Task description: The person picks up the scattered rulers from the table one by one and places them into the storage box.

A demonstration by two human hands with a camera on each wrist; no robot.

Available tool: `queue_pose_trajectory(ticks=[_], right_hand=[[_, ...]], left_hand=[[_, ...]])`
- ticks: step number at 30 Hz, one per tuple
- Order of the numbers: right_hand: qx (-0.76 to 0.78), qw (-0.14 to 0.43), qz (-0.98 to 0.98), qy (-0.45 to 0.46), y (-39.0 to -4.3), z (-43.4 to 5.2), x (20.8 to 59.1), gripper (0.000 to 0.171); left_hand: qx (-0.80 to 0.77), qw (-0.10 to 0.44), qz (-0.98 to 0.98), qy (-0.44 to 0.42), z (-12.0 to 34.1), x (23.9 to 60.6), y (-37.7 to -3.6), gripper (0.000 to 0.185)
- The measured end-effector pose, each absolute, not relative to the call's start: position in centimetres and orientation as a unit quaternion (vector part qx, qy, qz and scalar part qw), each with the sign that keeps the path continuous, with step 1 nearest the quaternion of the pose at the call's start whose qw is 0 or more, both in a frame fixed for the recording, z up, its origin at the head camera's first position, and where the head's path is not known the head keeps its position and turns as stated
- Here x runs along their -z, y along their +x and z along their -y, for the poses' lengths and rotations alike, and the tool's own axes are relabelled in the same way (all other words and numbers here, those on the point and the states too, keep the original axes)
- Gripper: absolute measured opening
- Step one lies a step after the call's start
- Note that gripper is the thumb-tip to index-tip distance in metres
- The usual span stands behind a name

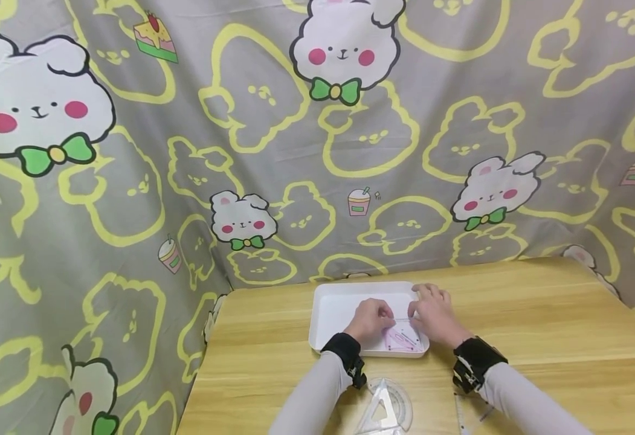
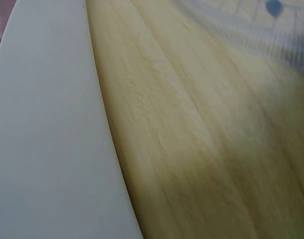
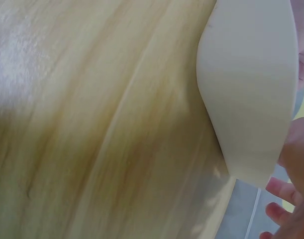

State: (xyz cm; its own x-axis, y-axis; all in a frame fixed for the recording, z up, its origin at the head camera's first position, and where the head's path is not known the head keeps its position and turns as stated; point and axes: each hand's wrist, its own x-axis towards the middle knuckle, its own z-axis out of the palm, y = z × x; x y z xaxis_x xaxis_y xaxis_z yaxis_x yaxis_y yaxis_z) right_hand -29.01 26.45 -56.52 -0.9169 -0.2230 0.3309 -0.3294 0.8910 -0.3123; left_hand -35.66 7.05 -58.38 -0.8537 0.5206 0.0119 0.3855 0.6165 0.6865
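Near the back edge of a light-brown wood-grain table sits a shallow white rectangular tray with rounded corners, and in its right part lies a small clear pouch with pink markings or contents. The left hand bends over the tray, thumb and fingers pinching the pouch's upper edge. The right hand reaches across the tray's right side, its thumb side at the pouch's upper right corner and other fingers by the tray's far corner; whether it grips the pouch cannot be told. Nearer the person, between the forearms, a transparent triangular set square and a transparent rounded protractor overlap. Both wrists wear black straps over pale long sleeves. Behind the table hangs grey fabric printed with yellow outlines and white bunnies.
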Motion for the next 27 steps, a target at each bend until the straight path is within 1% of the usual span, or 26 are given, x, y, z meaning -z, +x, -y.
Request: queue_pose_trajectory(ticks=[8,13,16,22,27], right_hand=[[-0.188,0.144,0.961,0.143,-29.0,-26.0,56.0,0.017],[-0.192,0.161,0.957,0.149,-28.9,-26.1,56.1,0.011],[-0.202,0.176,0.951,0.152,-28.4,-26.0,56.1,0.009],[-0.222,0.207,0.940,0.156,-26.9,-24.7,54.8,0.020],[-0.245,0.261,0.915,0.184,-25.1,-23.6,54.1,0.028]], left_hand=[[-0.342,0.076,-0.895,0.276,-6.6,57.7,-35.7,0.007],[-0.366,0.092,-0.883,0.280,-6.3,57.5,-35.8,0.004],[-0.379,0.090,-0.875,0.287,-5.8,57.3,-35.8,0.006],[-0.359,0.065,-0.873,0.323,-4.0,55.3,-34.7,0.014],[-0.348,0.053,-0.864,0.361,-2.6,53.7,-33.0,0.025]])
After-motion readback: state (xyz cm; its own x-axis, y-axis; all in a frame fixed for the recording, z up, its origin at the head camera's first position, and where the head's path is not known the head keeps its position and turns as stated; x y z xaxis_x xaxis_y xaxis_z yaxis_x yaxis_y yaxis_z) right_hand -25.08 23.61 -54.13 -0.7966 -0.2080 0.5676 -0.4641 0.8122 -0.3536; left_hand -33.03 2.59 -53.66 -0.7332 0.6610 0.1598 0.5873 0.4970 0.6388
